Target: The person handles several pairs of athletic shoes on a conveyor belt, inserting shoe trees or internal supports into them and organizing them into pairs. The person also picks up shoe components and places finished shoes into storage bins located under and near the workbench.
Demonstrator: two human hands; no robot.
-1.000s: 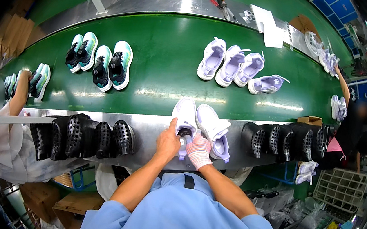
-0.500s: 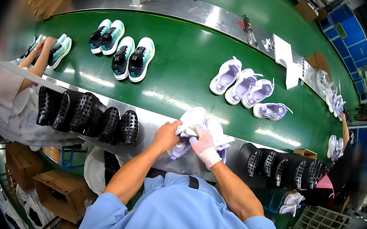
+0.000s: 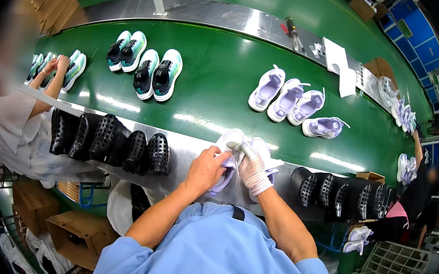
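Note:
Right in front of me, on the steel edge of the bench, a pair of white and lavender sneakers (image 3: 261, 149) lies with toes pointing away. My bare left hand (image 3: 206, 169) is closed around the side of the left sneaker (image 3: 231, 136), its fingers at the shoe's opening. My right hand (image 3: 253, 172), in a pale striped glove, pinches the same sneaker near its tongue, covering part of the right one. The fingertips of both hands nearly meet, and hide much of the left shoe's upper.
Several lavender sneakers (image 3: 288, 100) and two pairs of teal and black sneakers (image 3: 167, 75) stand on the green belt (image 3: 211, 71). Black perforated shoe forms (image 3: 103, 137) line the steel edge on both sides. A co-worker (image 3: 10, 118) handles teal shoes at left; another person (image 3: 407, 199) is at right.
My left hand has shifted slightly right and down along the sneaker. My gloved hand has turned, fingers now pointing farther away from me. The view has swung slightly.

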